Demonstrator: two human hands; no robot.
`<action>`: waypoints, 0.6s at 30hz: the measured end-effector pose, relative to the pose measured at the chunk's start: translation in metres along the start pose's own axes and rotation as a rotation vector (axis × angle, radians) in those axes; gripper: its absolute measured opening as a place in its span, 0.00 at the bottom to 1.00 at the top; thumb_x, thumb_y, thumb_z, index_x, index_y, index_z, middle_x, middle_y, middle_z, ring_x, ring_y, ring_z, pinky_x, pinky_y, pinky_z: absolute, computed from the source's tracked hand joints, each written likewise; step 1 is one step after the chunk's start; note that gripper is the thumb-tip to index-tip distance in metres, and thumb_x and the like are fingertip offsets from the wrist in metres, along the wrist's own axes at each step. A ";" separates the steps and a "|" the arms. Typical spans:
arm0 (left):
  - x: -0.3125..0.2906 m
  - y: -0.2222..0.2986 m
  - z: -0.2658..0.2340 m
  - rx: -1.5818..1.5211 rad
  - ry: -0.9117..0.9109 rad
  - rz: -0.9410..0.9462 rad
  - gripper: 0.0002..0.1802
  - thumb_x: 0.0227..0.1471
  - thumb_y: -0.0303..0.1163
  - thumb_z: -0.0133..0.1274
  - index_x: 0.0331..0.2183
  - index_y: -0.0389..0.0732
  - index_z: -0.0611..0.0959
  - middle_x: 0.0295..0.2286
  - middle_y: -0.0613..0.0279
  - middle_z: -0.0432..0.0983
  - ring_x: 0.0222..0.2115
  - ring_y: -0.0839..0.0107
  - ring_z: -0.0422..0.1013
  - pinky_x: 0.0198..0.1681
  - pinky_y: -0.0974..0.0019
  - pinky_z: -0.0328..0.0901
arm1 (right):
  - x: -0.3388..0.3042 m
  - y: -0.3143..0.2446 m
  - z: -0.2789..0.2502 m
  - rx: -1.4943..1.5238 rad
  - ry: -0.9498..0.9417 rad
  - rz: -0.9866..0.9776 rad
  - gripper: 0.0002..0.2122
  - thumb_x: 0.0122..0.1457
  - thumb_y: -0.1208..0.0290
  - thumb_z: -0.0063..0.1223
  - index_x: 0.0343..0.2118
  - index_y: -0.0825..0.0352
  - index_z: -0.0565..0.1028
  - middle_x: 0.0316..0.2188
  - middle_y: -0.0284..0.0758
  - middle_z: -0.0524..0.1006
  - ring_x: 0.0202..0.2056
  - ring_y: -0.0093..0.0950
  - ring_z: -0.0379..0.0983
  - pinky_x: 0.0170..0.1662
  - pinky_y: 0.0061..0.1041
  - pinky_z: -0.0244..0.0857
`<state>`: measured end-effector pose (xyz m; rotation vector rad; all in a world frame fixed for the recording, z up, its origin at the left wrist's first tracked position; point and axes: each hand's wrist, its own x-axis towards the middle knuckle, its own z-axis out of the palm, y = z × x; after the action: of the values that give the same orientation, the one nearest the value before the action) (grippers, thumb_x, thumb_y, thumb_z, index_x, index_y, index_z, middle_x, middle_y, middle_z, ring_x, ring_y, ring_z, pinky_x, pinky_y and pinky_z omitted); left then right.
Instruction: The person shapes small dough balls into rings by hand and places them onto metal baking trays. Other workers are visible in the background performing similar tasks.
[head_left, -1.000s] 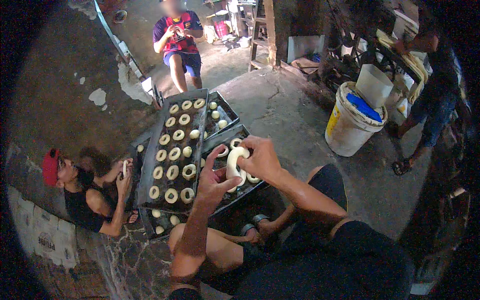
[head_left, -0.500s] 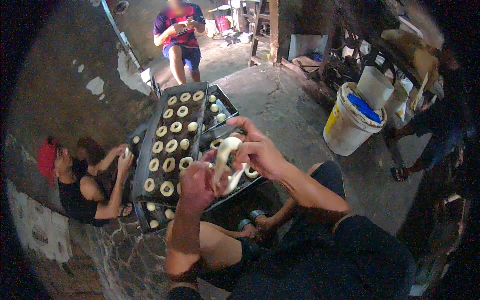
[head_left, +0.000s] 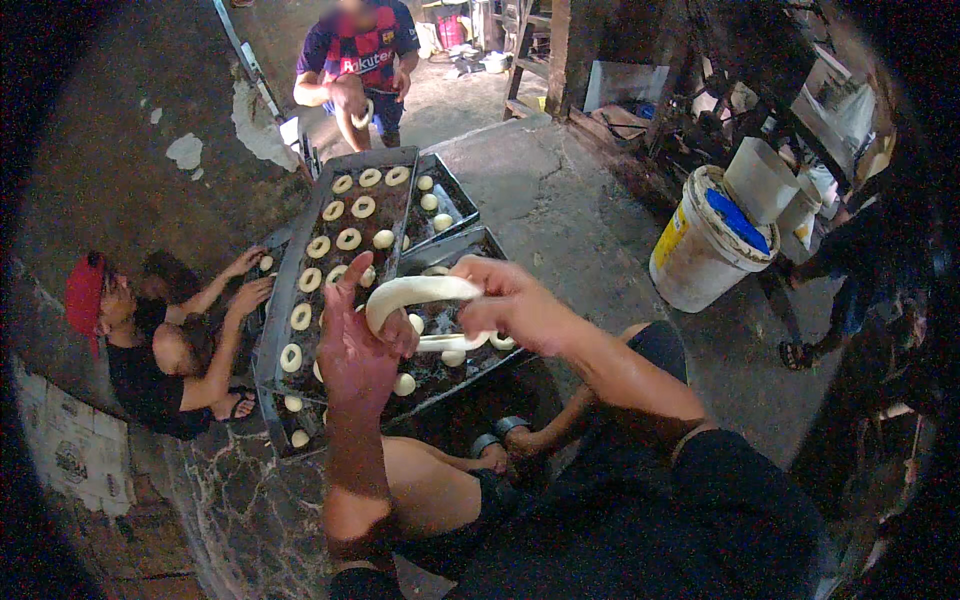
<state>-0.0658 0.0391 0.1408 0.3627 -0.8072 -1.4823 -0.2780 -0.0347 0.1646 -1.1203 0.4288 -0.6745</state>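
A pale dough ring [head_left: 425, 290] is stretched into a long loop between my two hands, above the trays. Its left end passes around fingers of my left hand [head_left: 358, 345], while another finger of that hand points up. My right hand [head_left: 510, 305] has its fingers curled through and around the right end of the loop, slightly blurred. Below lies a long dark tray [head_left: 325, 235] with rows of dough rings and a few round dough balls. A second tray [head_left: 455, 385] under my hands also carries dough balls and rings, partly hidden by my hands.
Another tray [head_left: 462, 195] with dough balls lies behind. At left, a crouching person in a red cap [head_left: 88, 290] reaches to a tray. Beyond the trays, another person [head_left: 365, 60] holds a dough ring. A white bucket [head_left: 690, 265] with something blue on top stands at right.
The dough loop has been pulled wider and lies more level. My left hand has moved left. The person beyond the trays has lowered a hand with a ring; the capped person's hands have dropped to the tray.
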 end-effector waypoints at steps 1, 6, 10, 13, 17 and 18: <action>0.001 0.002 -0.001 -0.214 -0.060 -0.069 0.28 0.58 0.40 0.53 0.57 0.39 0.69 0.43 0.47 0.75 0.40 0.60 0.76 0.39 0.61 0.74 | 0.003 -0.003 0.000 0.092 0.023 -0.054 0.20 0.53 0.81 0.50 0.51 0.69 0.68 0.30 0.32 0.73 0.25 0.21 0.70 0.28 0.20 0.65; 0.003 0.002 0.013 0.098 -0.037 -0.268 0.34 0.48 0.31 0.59 0.57 0.41 0.68 0.43 0.49 0.76 0.37 0.60 0.77 0.38 0.61 0.74 | 0.009 -0.004 -0.001 -0.215 0.087 -0.056 0.22 0.52 0.77 0.56 0.52 0.64 0.67 0.27 0.31 0.73 0.24 0.20 0.69 0.29 0.21 0.66; 0.000 0.000 0.022 1.306 0.260 0.020 0.29 0.59 0.43 0.49 0.58 0.42 0.67 0.37 0.56 0.75 0.32 0.67 0.71 0.34 0.67 0.68 | 0.020 0.014 -0.006 -0.470 -0.279 -0.185 0.10 0.46 0.81 0.60 0.34 0.68 0.77 0.29 0.27 0.74 0.33 0.19 0.70 0.38 0.20 0.65; -0.004 0.001 0.012 0.998 0.227 -0.119 0.28 0.65 0.52 0.36 0.57 0.43 0.68 0.26 0.61 0.71 0.23 0.73 0.64 0.28 0.69 0.63 | 0.029 0.030 -0.014 -0.089 -0.174 -0.173 0.11 0.48 0.76 0.60 0.36 0.67 0.77 0.26 0.29 0.75 0.25 0.22 0.71 0.32 0.23 0.69; -0.005 0.014 -0.021 0.235 0.296 -0.123 0.29 0.65 0.54 0.39 0.53 0.40 0.69 0.26 0.57 0.71 0.27 0.68 0.68 0.33 0.64 0.66 | 0.053 0.049 -0.025 -0.037 0.015 0.187 0.08 0.56 0.70 0.58 0.36 0.67 0.77 0.26 0.28 0.76 0.22 0.18 0.69 0.30 0.19 0.69; -0.003 0.014 -0.029 0.117 0.364 -0.193 0.29 0.63 0.55 0.40 0.53 0.40 0.69 0.27 0.56 0.73 0.29 0.67 0.69 0.36 0.63 0.66 | 0.058 0.054 -0.029 -0.136 0.049 0.189 0.08 0.57 0.68 0.57 0.36 0.67 0.77 0.25 0.28 0.76 0.22 0.17 0.69 0.30 0.19 0.69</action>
<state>-0.0358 0.0354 0.1290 0.7920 -0.5783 -1.4913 -0.2390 -0.0796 0.1041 -1.1760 0.6220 -0.5138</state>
